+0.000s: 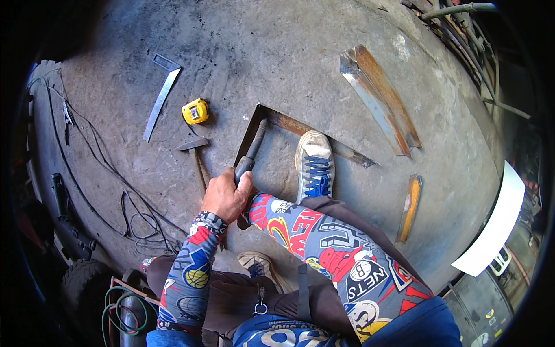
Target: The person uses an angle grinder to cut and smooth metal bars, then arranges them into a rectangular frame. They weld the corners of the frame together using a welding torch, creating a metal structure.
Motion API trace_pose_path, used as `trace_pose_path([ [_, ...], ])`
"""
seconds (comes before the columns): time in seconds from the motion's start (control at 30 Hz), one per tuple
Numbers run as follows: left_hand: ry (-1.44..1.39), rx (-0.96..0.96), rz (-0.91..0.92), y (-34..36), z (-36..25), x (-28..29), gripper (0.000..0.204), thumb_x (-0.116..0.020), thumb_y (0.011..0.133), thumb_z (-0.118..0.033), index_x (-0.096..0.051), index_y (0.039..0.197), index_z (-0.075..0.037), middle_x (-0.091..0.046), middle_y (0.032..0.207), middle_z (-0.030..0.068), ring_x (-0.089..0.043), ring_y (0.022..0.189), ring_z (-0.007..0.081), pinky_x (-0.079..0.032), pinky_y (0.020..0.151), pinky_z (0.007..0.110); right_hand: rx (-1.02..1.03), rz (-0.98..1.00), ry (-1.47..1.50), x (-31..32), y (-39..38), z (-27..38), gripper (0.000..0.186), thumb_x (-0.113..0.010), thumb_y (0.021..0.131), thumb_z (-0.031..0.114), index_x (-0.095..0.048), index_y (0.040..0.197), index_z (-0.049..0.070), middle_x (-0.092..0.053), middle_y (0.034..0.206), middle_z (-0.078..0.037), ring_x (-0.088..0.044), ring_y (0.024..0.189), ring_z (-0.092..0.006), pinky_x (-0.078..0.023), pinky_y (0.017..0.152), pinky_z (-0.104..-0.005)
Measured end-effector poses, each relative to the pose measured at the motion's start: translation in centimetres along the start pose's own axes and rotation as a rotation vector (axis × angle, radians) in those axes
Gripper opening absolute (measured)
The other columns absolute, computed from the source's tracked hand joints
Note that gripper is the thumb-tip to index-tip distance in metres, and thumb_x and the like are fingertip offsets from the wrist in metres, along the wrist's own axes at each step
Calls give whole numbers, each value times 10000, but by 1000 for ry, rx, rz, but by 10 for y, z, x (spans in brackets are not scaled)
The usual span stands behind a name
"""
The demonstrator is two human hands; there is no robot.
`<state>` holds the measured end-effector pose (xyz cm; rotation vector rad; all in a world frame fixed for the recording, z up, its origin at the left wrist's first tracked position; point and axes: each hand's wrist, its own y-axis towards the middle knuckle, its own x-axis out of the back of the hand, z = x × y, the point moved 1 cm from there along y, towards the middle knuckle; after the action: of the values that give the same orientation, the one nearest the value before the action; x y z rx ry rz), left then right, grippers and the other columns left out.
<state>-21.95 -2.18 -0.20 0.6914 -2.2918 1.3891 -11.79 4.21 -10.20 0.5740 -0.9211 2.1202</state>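
My left hand (224, 196) is closed around the dark handle of a welding torch (247, 162). The torch's nozzle points away from me, beside the inner corner of two rusty angle iron pieces (289, 123) that meet in an L on the floor. My right forearm (324, 243), in a printed sleeve, reaches to the same handle; its hand is hidden behind the left one, so its fingers cannot be made out. My right shoe (315, 165) rests its toe at the longer-looking piece. A hammer (195, 147) lies just left of the torch.
On the concrete floor (277, 58) lie a yellow tape measure (195, 111), a try square (161, 104), two angle iron lengths (381, 101) and a short rusty piece (410, 208). Cables (98, 150) trail at the left. A curved white panel (491, 222) stands at the right.
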Motion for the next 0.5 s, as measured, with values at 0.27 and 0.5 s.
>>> trace_pose_path([
  [0.27, -18, -18, 25, 0, 0, 4, 505, -556, 984, -420, -646, 988, 77, -667, 775, 323, -692, 800, 491, -531, 768, 529, -14, 0, 7, 1, -2, -1, 541, -780, 784, 342, -600, 1239, 110, -598, 1253, -100, -478, 1264, -256, -343, 1094, -383],
  [0.5, -5, -14, 14, 0, -4, 5, 507, -549, 992, -411, -643, 966, 86, -664, 767, 324, -692, 791, 488, -530, 764, 526, -22, 1, 6, 1, -6, -3, 547, -775, 784, 342, -599, 1246, 108, -595, 1261, -107, -472, 1275, -265, -337, 1102, -388],
])
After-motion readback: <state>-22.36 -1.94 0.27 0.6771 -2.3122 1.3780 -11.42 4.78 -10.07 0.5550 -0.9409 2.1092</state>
